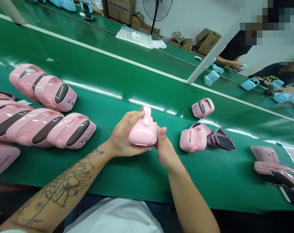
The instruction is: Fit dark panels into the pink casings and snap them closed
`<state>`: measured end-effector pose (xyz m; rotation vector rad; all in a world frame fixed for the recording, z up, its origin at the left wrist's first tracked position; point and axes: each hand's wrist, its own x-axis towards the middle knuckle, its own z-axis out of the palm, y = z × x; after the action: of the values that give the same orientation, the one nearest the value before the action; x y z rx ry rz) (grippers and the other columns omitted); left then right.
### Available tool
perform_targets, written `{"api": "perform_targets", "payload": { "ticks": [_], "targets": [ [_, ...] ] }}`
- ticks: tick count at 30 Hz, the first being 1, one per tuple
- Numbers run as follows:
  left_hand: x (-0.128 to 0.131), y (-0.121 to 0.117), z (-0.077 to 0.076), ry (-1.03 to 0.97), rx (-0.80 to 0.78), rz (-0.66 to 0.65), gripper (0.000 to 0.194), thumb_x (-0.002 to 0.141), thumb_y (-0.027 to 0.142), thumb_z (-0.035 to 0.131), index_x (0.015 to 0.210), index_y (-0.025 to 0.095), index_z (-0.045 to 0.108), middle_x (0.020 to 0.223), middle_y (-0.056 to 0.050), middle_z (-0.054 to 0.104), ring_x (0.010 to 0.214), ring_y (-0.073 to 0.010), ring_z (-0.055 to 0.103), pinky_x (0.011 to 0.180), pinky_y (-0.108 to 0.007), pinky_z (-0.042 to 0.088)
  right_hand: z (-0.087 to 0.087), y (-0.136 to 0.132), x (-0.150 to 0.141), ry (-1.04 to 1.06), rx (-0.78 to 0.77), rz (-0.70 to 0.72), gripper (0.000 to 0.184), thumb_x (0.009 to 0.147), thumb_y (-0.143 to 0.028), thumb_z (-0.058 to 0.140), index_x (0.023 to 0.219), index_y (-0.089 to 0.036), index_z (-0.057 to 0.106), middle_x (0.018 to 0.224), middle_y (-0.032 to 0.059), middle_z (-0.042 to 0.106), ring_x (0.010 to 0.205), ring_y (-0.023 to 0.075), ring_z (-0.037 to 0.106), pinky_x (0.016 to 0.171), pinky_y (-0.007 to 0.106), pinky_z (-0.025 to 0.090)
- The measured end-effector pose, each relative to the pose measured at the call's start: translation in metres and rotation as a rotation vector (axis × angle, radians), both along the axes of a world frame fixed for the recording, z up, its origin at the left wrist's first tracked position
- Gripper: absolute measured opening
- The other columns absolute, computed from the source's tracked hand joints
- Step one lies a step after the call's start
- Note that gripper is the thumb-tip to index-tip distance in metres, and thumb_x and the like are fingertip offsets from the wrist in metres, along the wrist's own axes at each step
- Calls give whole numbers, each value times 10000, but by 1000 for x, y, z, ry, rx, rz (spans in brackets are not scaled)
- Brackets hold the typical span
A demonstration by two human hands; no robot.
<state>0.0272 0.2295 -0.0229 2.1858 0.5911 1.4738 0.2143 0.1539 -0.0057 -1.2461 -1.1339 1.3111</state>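
The person's left hand (125, 133), tattooed along the forearm (66, 184), and right hand (165, 149) meet above a green table (147, 184); between them they grasp a pink plastic casing (143, 130), held clear of the surface at the middle of the view; the left fingers (129, 117) are clenched around its left side and top, just below a looped handle, while the right thumb (163, 131) presses against its right side and the other right fingers are hidden behind it; to the left, a group of pink casings with dark oval windows (71, 131) lies close together on the green surface, the nearest just beside the left hand; to the right, a small pink casing (202, 108) lies apart, near a pink casing (193, 139) touching a dark-windowed piece (222, 139), and more pink parts (265, 155) lie at the far right edge; beyond a white rail (95, 48) runs a second green table (93, 29) carrying blue casings (250, 84); a co-worker's hands (234, 65) work among them; farther off stand cardboard boxes (207, 40) and a standing fan (156, 8) against the wall.
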Motion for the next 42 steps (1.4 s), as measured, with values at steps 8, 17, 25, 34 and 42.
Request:
{"api": "perform_targets", "payload": {
  "ticks": [8, 17, 25, 34, 42],
  "targets": [
    [-8, -1, 25, -285, -1143, -344, 868, 696, 532, 1005, 1406, 203, 630, 1403, -195, 738, 1200, -370, 749, 952, -460, 632, 2, 1, 13, -730, 747, 146, 1219, 898, -599, 885, 1803, -361, 103, 1862, 163, 260, 1733, 422, 256, 1355, 724, 326],
    [-8, 0, 33, -278, -1296, -569, 634, 748, 512, 996, 1210, 160, 742, 1083, -115, 799, 929, -252, 754, 796, -333, 589, 2, 0, 15, -820, 785, 159, 1241, 879, -612, 896, 1807, -295, 136, 1769, 230, 405, 1638, 431, 439, 1297, 685, 455],
    [-8, -1, 29, -276, -1265, -572, 682, 739, 517, 1005, 1240, 166, 704, 1170, -132, 793, 1017, -270, 761, 858, -347, 592, 3, -1, 15, -885, 802, 164, 1241, 876, -641, 879, 1809, -331, 123, 1735, 227, 428, 1577, 454, 501, 1247, 701, 500],
    [-13, -5, 26, -254, -1281, -457, 785, 718, 419, 1001, 1377, 204, 631, 1329, -158, 770, 1218, -362, 753, 995, -482, 608, 8, -5, 8, -860, 818, 156, 1201, 910, -692, 823, 1810, -319, 120, 1761, 218, 419, 1604, 467, 473, 1265, 710, 467],
    [-11, -9, 29, -138, -1263, -250, 1034, 599, 449, 1046, 1464, 199, 536, 1427, -200, 712, 1240, -393, 728, 901, -464, 623, 13, -5, 7, -938, 856, 150, 1090, 970, -454, 840, 1804, -256, 168, 1673, 250, 491, 1573, 440, 499, 1189, 661, 533]
  ]
}}
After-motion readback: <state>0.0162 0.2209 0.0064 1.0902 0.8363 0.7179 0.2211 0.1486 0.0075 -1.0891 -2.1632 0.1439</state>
